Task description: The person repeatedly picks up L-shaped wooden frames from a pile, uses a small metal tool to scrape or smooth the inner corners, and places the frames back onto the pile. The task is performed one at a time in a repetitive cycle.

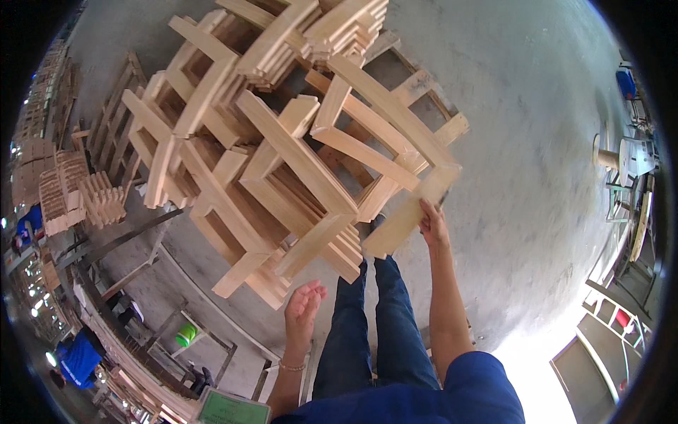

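My right hand [434,225] has its fingers closed round the edge of the near board of a pale wooden frame [413,212], on the right side of a large stack. The frame is tilted, with long slats running away from that board. To the left, my left hand [305,305] is held palm up with loosely bent fingers and nothing in it. It is just below the near ends of the stacked wooden frames [296,152], apart from them. These frames lie nested in several piles, their boards angled against one another.
A wooden pallet [412,88] shows under the stack's far right side. More stacked wood [60,191] stands at far left. A metal-legged bench [176,233] and a green container [186,334] are at left, with people in blue beyond. A chair [635,159] stands at right.
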`<state>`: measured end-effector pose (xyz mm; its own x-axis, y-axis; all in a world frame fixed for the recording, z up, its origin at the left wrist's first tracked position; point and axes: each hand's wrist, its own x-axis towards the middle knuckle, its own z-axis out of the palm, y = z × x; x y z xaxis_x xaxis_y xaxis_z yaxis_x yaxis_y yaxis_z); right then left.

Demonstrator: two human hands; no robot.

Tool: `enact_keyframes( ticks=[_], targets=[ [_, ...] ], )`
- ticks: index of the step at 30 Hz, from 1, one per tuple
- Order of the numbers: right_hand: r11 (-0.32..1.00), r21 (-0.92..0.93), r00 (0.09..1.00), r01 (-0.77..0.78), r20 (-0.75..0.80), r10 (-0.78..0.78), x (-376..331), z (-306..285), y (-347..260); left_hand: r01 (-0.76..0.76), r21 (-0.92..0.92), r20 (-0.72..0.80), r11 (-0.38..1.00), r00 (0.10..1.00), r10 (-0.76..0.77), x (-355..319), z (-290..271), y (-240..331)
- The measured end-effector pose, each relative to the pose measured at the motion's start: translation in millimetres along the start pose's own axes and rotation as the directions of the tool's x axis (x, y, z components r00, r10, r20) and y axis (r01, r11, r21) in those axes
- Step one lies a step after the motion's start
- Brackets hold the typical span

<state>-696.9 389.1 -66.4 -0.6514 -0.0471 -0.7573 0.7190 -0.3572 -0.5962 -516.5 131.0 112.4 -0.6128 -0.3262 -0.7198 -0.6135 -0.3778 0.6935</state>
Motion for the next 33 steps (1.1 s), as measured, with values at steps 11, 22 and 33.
enact_keyframes(
  ticks=[11, 22, 33],
  targets=[
    [0.996, 0.005, 0.995, -0.091, -0.041, 0.091, 103, 3, 83, 0.218, -0.075, 0.002, 0.973, 0.976, -0.218, 17, 2, -67],
    [0.663, -0.746, 0.827, -0.06, -0.409, -0.385, 91, 43, 111, 0.293, -0.156, 0.031, 0.944, 0.956, -0.291, 17, 3, -74],
    [0.506, -0.828, 0.847, -0.24, -0.434, -0.307, 104, 58, 98, 0.51, -0.171, 0.011, 0.843, 0.857, -0.516, 10, -6, -102]
  ],
)
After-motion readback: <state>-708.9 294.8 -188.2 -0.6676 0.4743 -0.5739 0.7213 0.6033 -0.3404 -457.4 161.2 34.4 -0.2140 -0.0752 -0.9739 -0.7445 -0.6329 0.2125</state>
